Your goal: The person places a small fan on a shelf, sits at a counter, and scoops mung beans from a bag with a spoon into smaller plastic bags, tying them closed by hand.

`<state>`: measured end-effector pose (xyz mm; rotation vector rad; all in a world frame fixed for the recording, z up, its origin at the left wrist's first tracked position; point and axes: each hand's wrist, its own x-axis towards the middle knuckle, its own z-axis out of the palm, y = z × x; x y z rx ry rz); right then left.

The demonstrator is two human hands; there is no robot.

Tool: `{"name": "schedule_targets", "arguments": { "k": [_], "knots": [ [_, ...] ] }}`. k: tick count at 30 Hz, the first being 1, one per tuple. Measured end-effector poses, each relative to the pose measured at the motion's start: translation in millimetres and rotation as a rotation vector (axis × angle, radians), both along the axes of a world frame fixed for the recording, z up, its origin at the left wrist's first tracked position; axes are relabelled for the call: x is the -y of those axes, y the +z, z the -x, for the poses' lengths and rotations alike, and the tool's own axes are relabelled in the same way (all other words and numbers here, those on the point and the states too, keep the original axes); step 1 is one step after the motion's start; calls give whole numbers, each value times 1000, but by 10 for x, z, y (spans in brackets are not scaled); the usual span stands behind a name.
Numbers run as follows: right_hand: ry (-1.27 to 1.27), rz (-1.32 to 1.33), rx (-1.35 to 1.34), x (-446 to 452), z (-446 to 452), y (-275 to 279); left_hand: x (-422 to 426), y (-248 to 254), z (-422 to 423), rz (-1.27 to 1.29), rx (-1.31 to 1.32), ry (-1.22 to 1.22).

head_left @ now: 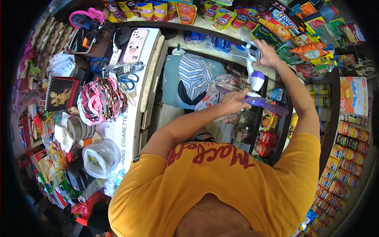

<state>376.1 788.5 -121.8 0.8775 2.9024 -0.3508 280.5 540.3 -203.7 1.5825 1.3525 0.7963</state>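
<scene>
An electric fan with purple blades [277, 108] and a white-and-purple motor housing [257, 80] is in front of me, in the middle right of the head view. My left hand [237, 101] is closed around the blade piece near its hub, just below the housing. Higher up, my right hand [269, 54] has its fingers curled on the fan's white stand [250, 59]. Its fingertips are partly hidden behind that white part. Folded cloths, one of them striped [193, 75] and one floral [227, 85], lie beneath and to the left of the fan.
On the left counter are a phone [135, 46], scissors [129, 81], a pile of patterned fabric loops [100, 99] and a plastic bag [101, 158]. Sachets [187, 14] line the top shelf. Cans [341, 166] and packets fill shelves close to my right arm.
</scene>
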Motion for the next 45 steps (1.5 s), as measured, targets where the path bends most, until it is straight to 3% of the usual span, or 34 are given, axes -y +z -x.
{"name": "schedule_targets", "arguments": {
  "k": [10,13,22,28,31,35,37,41,44,45],
  "knots": [
    [-62,38,-62,57,-21,49,45,53,117,25,-86,0],
    [-58,45,-77,20,-27,-21,63,-7,58,-19,33,51],
    [-162,79,75,-81,89,32,-10,-30,-49,-91,69,74],
    [-131,-15,185,-63,272,139,359,242,332,-41,-57,81],
    [-5,-77,309,207,840,470,710,223,733,-133,-63,258],
    [256,-78,217,924,2124,710,1285,233,1286,-58,11,445],
    [439,5,0,1230,2786,475,1618,411,1512,17,86,522],
    [289,217,-272,1792,4056,-324,2367,448,1810,183,305,669],
    [-76,424,-509,2032,4820,-745,2980,366,1964,154,381,736],
    [-89,288,-628,2009,5002,-926,3190,422,2013,179,457,753]
  ]
}}
